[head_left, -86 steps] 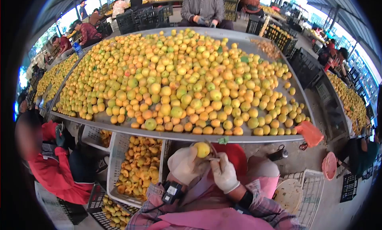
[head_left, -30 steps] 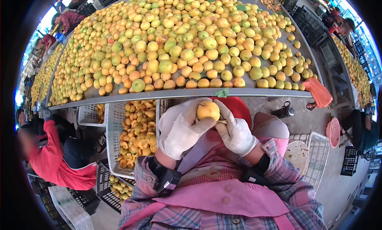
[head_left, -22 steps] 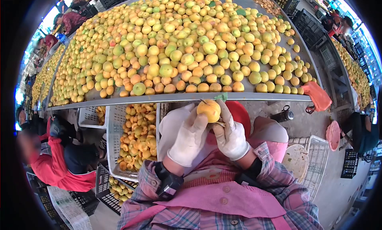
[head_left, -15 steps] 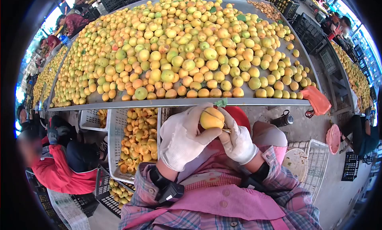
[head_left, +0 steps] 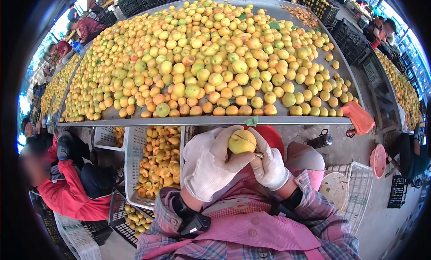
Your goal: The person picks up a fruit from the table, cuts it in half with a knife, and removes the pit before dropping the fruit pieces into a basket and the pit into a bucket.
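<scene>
A yellow apricot (head_left: 242, 141) is gripped by my left hand (head_left: 212, 163), which wears a white glove, just below the front edge of the metal table (head_left: 206, 121). My right hand (head_left: 270, 165), gloved too, is closed on a small metal tool (head_left: 258, 155) whose end touches the fruit's right side. A dark cut line runs across the fruit. Most of the tool is hidden by my fingers. Many whole apricots (head_left: 179, 66) are spread over the table beyond both hands.
A white crate (head_left: 134, 170) of split apricots stands left of my lap. An orange cloth (head_left: 358, 117) hangs at the table's right corner. A dark bottle (head_left: 320, 140), a round pan (head_left: 334, 188) and a pink basket (head_left: 378, 161) are at right. A co-worker in red (head_left: 76, 192) sits at left.
The apricot has turned between my hands, and the cut line now shows at its upper right. The view has shifted slightly, so the table appears a little lower.
</scene>
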`<state>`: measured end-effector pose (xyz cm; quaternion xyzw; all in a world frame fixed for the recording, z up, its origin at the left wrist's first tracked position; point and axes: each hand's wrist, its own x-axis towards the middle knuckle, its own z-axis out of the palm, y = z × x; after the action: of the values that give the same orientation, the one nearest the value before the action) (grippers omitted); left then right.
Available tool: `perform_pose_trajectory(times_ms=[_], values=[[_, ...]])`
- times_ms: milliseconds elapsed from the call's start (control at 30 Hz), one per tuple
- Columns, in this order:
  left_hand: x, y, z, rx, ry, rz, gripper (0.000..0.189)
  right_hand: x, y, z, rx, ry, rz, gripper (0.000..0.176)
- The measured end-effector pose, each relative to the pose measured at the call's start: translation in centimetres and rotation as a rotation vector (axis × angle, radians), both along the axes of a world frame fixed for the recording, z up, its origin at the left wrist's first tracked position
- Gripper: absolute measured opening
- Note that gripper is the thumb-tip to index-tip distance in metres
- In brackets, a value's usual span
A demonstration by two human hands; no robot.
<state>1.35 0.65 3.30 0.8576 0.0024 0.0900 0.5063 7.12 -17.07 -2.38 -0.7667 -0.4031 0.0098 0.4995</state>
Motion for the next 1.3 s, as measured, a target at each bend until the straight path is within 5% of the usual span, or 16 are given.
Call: perform_pose_trajectory(times_ms=[33, 167, 233, 400, 467, 700, 867, 967, 1200, 1300], values=[[0.1, 0.1, 0.1, 0.214, -0.084, -0.008, 0.056, 0.1, 0.0, -0.1, -0.006, -0.026, -0.012, 0.064], [0.3, 0.1, 0.2, 0.175, 0.014, -0.025, 0.054, 0.2, 0.2, -0.1, -0.003, -0.075, -0.032, 0.064], [-0.1, -1.1, -1.8, -0.938, 0.016, -0.018, 0.052, 0.0, 0.3, 0.0, -0.012, -0.045, -0.031, 0.064], [-0.7, -1.4, -2.4, -1.147, 0.060, -0.019, 0.053, -0.3, 0.5, -0.3, 0.057, 0.016, -0.010, 0.062], [-0.5, -0.1, -0.7, -0.121, -0.062, 0.031, 0.051, -0.3, 0.0, -0.3, 0.042, 0.067, 0.047, 0.061], [0.2, 0.4, 0.0, 0.071, -0.047, 0.009, 0.054, 0.0, 0.2, -0.7, 0.098, 0.063, 0.069, 0.061], [-0.3, -1.4, -3.5, -0.204, -0.196, 0.089, 0.067, -0.3, 0.3, -1.1, 0.019, -0.061, 0.020, 0.063], [-0.2, -1.3, -1.0, 0.007, -0.008, 0.121, 0.062, -0.9, 0.2, -0.6, -0.092, -0.093, -0.008, 0.063], [0.6, -1.3, -3.0, -0.094, 0.022, 0.143, 0.055, -0.4, 0.0, 0.0, -0.150, -0.107, -0.009, 0.067], [0.6, -1.3, -1.2, 0.134, 0.056, 0.017, 0.051, -0.4, 0.3, 0.3, 0.071, 0.415, 0.175, 0.074]])
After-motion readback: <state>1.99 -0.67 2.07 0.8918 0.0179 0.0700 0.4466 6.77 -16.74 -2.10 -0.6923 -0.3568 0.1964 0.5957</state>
